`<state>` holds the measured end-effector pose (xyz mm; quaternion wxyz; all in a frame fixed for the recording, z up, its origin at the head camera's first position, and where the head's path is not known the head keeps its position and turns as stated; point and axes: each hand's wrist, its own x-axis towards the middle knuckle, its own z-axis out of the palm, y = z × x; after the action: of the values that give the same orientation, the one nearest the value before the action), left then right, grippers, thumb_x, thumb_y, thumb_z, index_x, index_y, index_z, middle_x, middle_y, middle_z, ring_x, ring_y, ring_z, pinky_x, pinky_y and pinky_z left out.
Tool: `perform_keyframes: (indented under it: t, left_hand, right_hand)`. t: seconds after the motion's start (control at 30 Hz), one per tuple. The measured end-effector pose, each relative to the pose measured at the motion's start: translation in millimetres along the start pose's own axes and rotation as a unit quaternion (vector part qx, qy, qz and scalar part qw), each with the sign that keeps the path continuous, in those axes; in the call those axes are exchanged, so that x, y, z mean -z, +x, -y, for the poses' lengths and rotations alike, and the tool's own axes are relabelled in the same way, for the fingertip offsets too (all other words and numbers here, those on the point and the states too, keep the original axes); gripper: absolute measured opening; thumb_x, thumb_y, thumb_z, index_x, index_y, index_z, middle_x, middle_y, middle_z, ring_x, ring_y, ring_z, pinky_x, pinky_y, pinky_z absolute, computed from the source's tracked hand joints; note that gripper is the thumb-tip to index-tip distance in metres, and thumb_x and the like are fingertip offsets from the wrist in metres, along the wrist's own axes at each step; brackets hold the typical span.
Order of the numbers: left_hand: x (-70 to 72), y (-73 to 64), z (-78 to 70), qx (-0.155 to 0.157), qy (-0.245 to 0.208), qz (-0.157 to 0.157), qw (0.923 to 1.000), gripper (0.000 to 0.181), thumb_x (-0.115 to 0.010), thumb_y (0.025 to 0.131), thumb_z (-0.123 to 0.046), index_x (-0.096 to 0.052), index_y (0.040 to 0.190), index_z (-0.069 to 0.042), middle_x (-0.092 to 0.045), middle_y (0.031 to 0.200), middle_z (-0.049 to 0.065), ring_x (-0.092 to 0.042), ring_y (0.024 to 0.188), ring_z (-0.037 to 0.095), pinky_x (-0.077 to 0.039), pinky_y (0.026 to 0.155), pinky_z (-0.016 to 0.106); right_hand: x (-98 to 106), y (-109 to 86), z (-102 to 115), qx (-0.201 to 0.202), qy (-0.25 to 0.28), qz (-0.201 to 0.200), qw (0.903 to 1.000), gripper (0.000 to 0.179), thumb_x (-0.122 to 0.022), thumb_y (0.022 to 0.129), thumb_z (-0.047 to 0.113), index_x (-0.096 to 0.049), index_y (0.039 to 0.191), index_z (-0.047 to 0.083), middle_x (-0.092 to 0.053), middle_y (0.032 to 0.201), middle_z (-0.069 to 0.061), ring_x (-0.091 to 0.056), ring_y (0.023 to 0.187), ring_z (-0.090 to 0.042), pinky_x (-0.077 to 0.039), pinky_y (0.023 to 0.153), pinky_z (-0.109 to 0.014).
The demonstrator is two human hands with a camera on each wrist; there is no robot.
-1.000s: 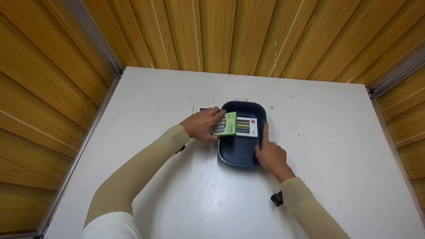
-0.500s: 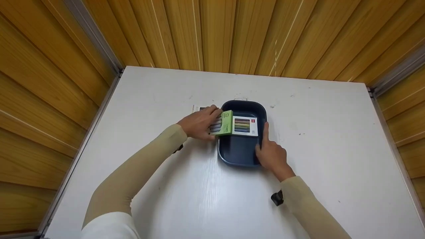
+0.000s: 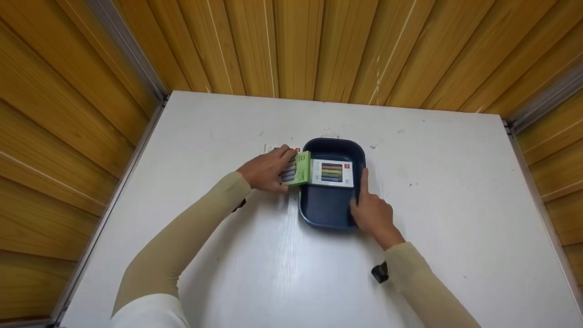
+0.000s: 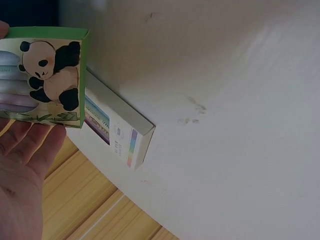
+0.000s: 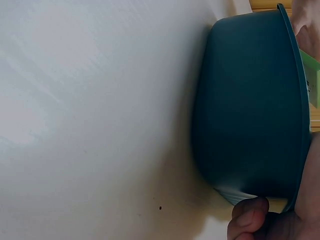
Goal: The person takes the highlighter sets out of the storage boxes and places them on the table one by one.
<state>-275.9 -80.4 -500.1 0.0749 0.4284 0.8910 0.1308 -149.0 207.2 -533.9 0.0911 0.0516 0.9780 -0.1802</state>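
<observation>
My left hand point(image 3: 264, 171) grips a green box of markers point(image 3: 301, 168), fingers on one edge and thumb on the other. A panda print and a window with pastel barrels show on this green box point(image 4: 52, 75) in the left wrist view. It is held tilted at the left rim of a dark blue basin point(image 3: 328, 207). Inside the basin, a white marker box point(image 3: 336, 173) lies with coloured barrels in its window. My right hand point(image 3: 374, 214) holds the basin's right side, index finger straight along the rim, thumb on the inner side, other fingers curled outside.
A second white box point(image 4: 127, 132) lies on the table left of the basin, mostly hidden behind my left hand in the head view. The white tabletop point(image 3: 455, 205) has small dark marks. Yellow wood-look panels point(image 3: 296, 50) stand around it.
My left hand has moved left with the green box, drawing it off the white box in the basin, which now shows more fully. The right hand and basin have stayed in place.
</observation>
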Motion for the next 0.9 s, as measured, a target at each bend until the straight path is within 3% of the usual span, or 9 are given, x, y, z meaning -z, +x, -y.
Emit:
perform_keyframes:
  t: [0.37,0.6,0.9]
  left_hand:
    - [-1.3,-7.5,6.3,0.011,-0.006,0.003,0.9999,0.087,-0.069,0.073,-0.038,-0.028,0.146,-0.015,-0.043,0.128,0.004,-0.046,0.103,0.016,-0.048,0.090,0.035]
    - [0.3,-12.3,6.2,0.026,-0.007,0.017,0.9995,0.090,-0.072,0.073,-0.038,-0.027,0.148,-0.017,-0.038,0.143,0.004,-0.046,0.116,0.016,-0.046,0.102,0.037]
    - [-1.6,-20.9,10.7,0.030,0.006,0.022,0.9993,0.094,-0.075,0.074,-0.038,-0.026,0.151,-0.017,-0.035,0.146,0.006,-0.047,0.120,0.020,-0.045,0.103,0.040]
  right_hand:
    - [0,-0.6,0,-0.001,0.001,0.003,1.0000,0.084,-0.044,0.097,0.033,0.017,0.154,0.015,-0.061,0.068,-0.012,-0.053,0.053,-0.023,-0.033,0.048,-0.033]
    - [0,-1.2,-1,-0.003,0.000,0.005,1.0000,0.085,-0.044,0.097,0.033,0.017,0.153,0.015,-0.062,0.070,-0.014,-0.054,0.055,-0.023,-0.034,0.050,-0.034]
    - [0,-0.4,-1,-0.006,0.006,0.005,1.0000,0.086,-0.045,0.097,0.033,0.017,0.154,0.017,-0.063,0.072,-0.014,-0.054,0.056,-0.023,-0.034,0.050,-0.034]
